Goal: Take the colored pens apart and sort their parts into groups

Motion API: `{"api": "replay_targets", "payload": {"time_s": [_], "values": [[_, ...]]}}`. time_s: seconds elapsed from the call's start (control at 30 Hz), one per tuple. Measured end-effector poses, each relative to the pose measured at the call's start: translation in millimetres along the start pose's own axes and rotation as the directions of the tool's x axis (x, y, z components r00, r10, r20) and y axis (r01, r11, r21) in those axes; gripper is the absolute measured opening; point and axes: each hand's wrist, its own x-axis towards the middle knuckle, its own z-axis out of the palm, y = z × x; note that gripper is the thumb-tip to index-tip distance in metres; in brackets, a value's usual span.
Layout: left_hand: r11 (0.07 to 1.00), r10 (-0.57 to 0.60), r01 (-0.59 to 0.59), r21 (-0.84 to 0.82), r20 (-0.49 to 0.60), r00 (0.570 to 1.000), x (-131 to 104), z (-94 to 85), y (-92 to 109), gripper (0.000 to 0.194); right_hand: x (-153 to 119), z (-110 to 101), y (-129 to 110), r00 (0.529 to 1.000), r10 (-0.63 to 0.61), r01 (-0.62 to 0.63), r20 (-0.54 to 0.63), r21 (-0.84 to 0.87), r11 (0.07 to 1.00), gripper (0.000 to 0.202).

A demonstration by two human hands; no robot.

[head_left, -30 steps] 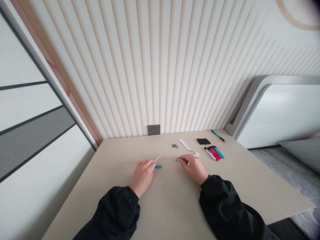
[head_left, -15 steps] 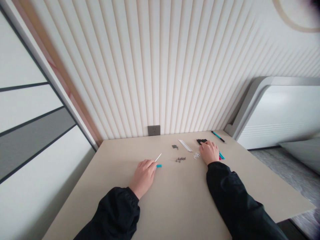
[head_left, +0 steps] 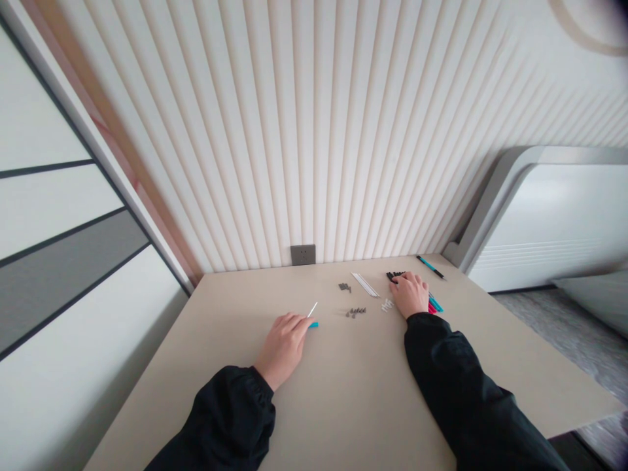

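My left hand [head_left: 284, 345] is closed low over the table. Out of its fingers stick a thin white pen refill [head_left: 313, 309] and the end of a teal pen barrel [head_left: 313, 325]; the rest of both is covered by the hand. At the right, my right hand [head_left: 410, 294] reaches into a row of small black pen parts [head_left: 395, 275], its fingers bent and pressed together on the nearest ones. Beside its wrist lie teal pen barrels [head_left: 436, 304] and a red barrel [head_left: 432, 309], partly hidden.
White refills [head_left: 366, 284] lie side by side left of my right hand, with small white pieces [head_left: 387, 305] near them. Small grey pieces [head_left: 345, 287] and dark grey cone-like tips [head_left: 356, 312] sit mid-table. A teal and black pen [head_left: 432, 267] lies at the back right. The wall has a socket [head_left: 303, 254].
My right hand has shifted slightly, and more of the red and teal barrels shows beside it. The view has turned a little. My left hand keeps its hold, with the refill tilted slightly.
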Motion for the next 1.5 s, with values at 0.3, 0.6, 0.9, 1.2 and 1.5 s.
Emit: {"api": "replay_targets", "payload": {"time_s": [0.3,0.6,0.9,1.2,1.5], "values": [[0.999,-0.001,0.001,-0.037,-0.003,1.0,0.2,-2.9,2.3,0.034,-0.4,-2.8,-1.0,0.999,0.049,-0.049,-0.005,-0.01,0.999,0.027],[0.999,-0.024,0.023,-0.038,-0.02,1.0,-2.1,4.4,-3.4,0.039,2.5,2.2,4.5,0.997,0.047,-0.039,-0.062,0.132,0.99,0.026],[0.999,-0.046,0.045,-0.023,-0.019,0.999,-1.0,0.0,0.7,0.02,-18.1,-30.1,-28.8,0.936,-0.279,0.352,-0.216,0.509,0.786,0.025],[0.956,-0.217,0.183,-0.23,-0.129,0.968,-2.5,4.8,-0.6,0.016,-64.8,-58.0,-92.3,0.904,-0.356,0.396,-0.236,0.773,0.495,0.02],[0.842,-0.316,0.288,-0.456,0.016,0.949,-2.3,3.5,7.9,0.024,-88.0,-61.9,-127.9,0.761,-0.585,0.552,-0.28,0.753,0.357,0.019]]}}
